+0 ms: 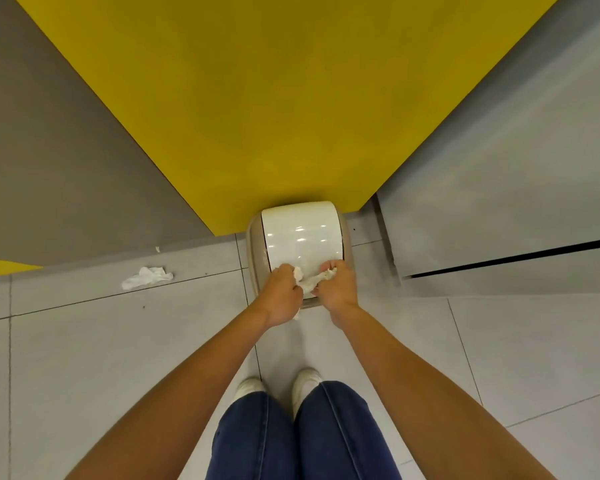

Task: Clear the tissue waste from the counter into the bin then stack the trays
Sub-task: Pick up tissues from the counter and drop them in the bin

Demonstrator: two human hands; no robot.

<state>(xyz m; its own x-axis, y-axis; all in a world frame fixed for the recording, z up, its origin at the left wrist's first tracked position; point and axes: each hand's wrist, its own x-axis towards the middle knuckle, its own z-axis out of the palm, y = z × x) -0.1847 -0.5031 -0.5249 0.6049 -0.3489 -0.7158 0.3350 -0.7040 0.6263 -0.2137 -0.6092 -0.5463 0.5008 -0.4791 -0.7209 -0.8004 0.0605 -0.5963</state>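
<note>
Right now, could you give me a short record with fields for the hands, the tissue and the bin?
left hand: grips one end of the held tissue
right hand: grips the other end
held tissue: white, crumpled, stretched between both hands above the bin's near edge
bin: beige, white swing lid, stands on the tiled floor against a yellow panel
loose tissue: crumpled on the floor, left of the bin, apart from it
trays: not in view
</note>
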